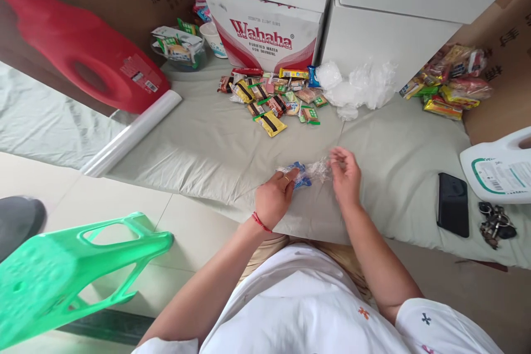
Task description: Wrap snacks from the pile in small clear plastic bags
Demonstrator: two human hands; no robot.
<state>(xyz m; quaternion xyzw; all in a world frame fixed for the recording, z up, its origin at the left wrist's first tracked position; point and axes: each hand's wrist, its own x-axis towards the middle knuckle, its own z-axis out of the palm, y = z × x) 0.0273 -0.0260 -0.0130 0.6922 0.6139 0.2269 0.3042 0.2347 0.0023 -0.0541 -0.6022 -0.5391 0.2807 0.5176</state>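
My left hand, with a red string on the wrist and a ring, is closed on a small blue snack packet. Clear plastic film is bunched around the packet and trails off to its right. At the film's crumpled end, my right hand has its fingers bent together on the plastic; the fingertips are slightly blurred. Beyond both hands lies a spread of small wrapped snacks in yellow, brown and green. Several clear plastic-wrapped bundles sit to the right of them.
A Wahaha carton and white boxes stand behind. On the left are a red jug, a film roll and a green stool. On the right lie a phone, keys, a white jug and more snacks.
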